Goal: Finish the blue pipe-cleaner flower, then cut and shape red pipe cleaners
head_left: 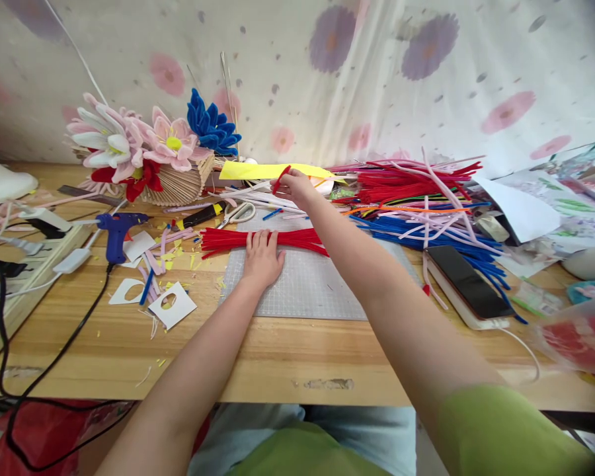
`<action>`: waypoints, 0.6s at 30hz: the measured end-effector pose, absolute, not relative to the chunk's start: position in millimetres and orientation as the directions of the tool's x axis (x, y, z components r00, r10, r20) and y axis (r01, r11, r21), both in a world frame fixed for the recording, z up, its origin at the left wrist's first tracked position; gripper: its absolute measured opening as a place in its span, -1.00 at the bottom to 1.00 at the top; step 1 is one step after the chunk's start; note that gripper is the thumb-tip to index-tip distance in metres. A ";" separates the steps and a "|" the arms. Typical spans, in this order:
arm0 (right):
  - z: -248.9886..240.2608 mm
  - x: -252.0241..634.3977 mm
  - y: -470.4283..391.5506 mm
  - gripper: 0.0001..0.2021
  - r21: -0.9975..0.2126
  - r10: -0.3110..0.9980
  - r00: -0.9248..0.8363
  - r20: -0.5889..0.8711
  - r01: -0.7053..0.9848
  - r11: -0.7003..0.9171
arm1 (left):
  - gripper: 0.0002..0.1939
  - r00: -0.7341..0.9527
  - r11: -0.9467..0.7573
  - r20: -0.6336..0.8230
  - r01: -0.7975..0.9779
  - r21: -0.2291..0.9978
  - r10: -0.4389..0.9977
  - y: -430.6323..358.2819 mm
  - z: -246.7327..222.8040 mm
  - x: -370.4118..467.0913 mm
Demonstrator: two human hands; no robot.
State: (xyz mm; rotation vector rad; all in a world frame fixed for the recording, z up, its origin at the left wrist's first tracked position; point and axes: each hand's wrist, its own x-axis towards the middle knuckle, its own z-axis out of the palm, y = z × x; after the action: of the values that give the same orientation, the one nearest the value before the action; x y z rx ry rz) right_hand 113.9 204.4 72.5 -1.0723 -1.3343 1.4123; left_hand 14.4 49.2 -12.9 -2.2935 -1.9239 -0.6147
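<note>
My left hand [262, 258] lies palm down across a bundle of red pipe cleaners [218, 241], its fingers spread flat over the middle and the thumb apart on the near side. The bundle rests crosswise on a grey gridded cutting mat [307, 287]. Raised beyond it, my right hand [297, 187] pinches a short, bent red pipe cleaner [280, 179]. Past that hand lies a yellow sheet strip [258, 170]. Scissors [240, 213] and a black-and-yellow cutter knife [203, 215] lie left of the right hand.
Pipe-cleaner flowers [168, 142] stand back left. A blue glue gun [119, 231] trails a cord by the power strip [24, 284]. White card pieces [174, 305] and scraps lie nearby. To the right are loose red [401, 185] and blue pipe cleaners [401, 231] and a phone [469, 281].
</note>
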 end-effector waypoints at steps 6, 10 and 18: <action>69.8 157.7 129.3 -0.92 -0.998 0.939 -0.338 -0.064 0.046 -0.052 | -0.43 0.130 -0.194 0.307 0.963 0.187 0.943 56.4 -10.9 11.8; 34.7 186.5 83.7 -0.96 -0.871 0.894 -0.440 0.081 0.405 0.278 | -0.45 0.116 -0.168 0.260 0.968 0.185 0.959 67.7 -6.9 14.9; 9.3 216.2 67.1 -0.65 -0.746 0.780 -0.597 0.188 0.430 0.509 | -0.44 0.185 -0.220 0.284 0.971 0.097 0.941 94.0 4.1 16.3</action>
State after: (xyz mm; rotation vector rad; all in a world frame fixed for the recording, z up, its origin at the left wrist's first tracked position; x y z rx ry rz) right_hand 216.2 67.1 9.3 -0.9882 -2.2429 0.9077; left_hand 16.3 94.0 4.1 -2.3347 -1.8925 -0.4335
